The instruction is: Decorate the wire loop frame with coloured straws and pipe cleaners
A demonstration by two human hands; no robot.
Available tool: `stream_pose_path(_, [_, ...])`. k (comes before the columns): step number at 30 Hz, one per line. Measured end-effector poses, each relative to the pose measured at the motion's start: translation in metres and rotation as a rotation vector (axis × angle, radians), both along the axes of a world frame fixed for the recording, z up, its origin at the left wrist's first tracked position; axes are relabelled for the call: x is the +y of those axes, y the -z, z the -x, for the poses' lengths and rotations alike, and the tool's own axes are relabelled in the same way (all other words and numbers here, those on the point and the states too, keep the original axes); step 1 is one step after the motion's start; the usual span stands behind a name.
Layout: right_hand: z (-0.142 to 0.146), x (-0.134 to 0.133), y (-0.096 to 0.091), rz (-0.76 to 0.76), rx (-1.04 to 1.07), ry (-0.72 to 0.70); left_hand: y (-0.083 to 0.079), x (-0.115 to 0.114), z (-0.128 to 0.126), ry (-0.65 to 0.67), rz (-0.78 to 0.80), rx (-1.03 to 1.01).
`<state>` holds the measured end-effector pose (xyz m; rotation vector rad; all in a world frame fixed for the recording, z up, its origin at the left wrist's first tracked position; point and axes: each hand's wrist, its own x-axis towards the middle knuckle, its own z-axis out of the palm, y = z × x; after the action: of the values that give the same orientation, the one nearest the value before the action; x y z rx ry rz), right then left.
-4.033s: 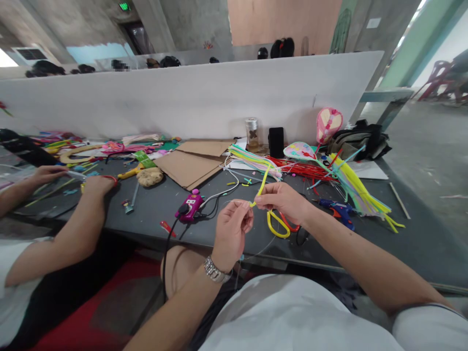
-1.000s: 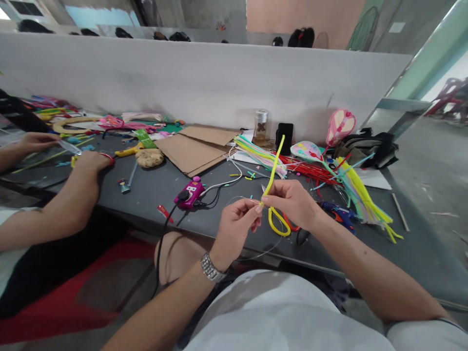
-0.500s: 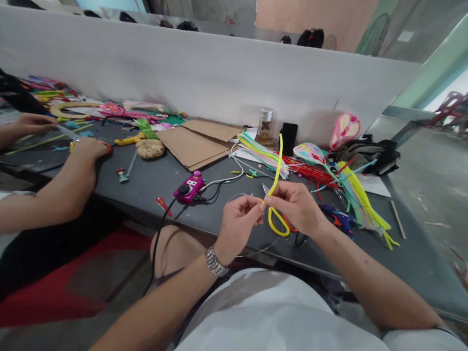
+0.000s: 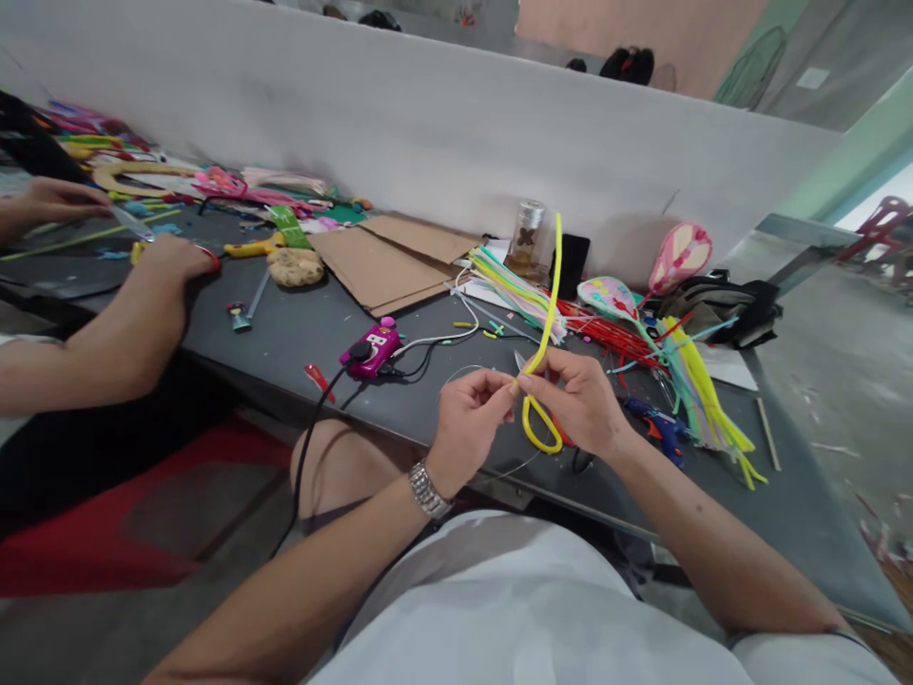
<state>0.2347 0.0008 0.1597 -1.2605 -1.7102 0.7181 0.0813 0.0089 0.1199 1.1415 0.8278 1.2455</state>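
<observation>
A yellow pipe cleaner [image 4: 553,295] is pinched between my hands above the front of the table. One end stands up and a bent loop hangs below my fingers. My left hand [image 4: 471,414], with a metal watch on its wrist, is closed with thumb and fingertips on the pipe cleaner's crossing point. My right hand [image 4: 577,400] grips it right beside the left fingertips. Behind my right hand, a pointed blade and a bit of orange handle show from scissors [image 4: 519,361], mostly hidden.
Bundles of red pipe cleaners [image 4: 606,333] and a yellow-green bundle [image 4: 703,390] lie to the right, near a blue glue gun [image 4: 660,430]. A magenta power socket [image 4: 372,350] and cardboard [image 4: 399,266] lie left of centre. At far left, a co-worker's hands [image 4: 175,262] hold scissors.
The pipe cleaner's free end has straightened and reaches higher. My hands keep the same pinch. The view has shifted slightly.
</observation>
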Motion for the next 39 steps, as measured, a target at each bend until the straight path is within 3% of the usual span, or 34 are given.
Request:
stream_pose_path(6, [-0.005, 0.015, -0.001, -0.070, 0.077, -0.009, -0.004, 0.014, -0.013, -0.023, 0.090, -0.260])
stream_pose_path(10, [-0.005, 0.017, 0.000, -0.170, 0.044, 0.103, -0.013, 0.019, -0.021, -0.013, 0.174, -0.402])
stream_pose_path(15, [-0.012, 0.021, -0.001, -0.202, 0.042, 0.193, -0.011, 0.013, -0.027, 0.001, 0.195, -0.432])
stream_pose_path(18, [-0.021, 0.023, -0.002, -0.160, 0.054, 0.183, -0.015, -0.002, -0.013, 0.096, 0.183, -0.301])
stream_pose_path(22, [-0.028, 0.022, -0.004, -0.121, 0.055, 0.156, -0.039, -0.012, 0.027, 0.200, -0.033, 0.214])
stream_pose_path(25, [-0.026, 0.020, -0.007, -0.106, 0.055, 0.117, -0.060, 0.004, 0.047, -0.082, -0.294, 0.464])
stream_pose_path(27, [-0.023, 0.021, -0.009, -0.103, 0.045, 0.105, -0.065, 0.021, 0.048, -0.058, -0.306, 0.491])
stream_pose_path(30, [-0.018, 0.023, -0.009, -0.086, 0.039, 0.083, -0.060, 0.041, 0.036, 0.209, -0.180, 0.409])
stream_pose_path(32, [-0.017, 0.025, -0.007, -0.077, 0.044, 0.069, -0.051, 0.047, 0.025, 0.278, -0.122, 0.359])
stream_pose_path(39, [-0.019, 0.028, 0.002, -0.068, 0.064, 0.046, -0.033, 0.044, 0.012, 0.151, -0.048, 0.250])
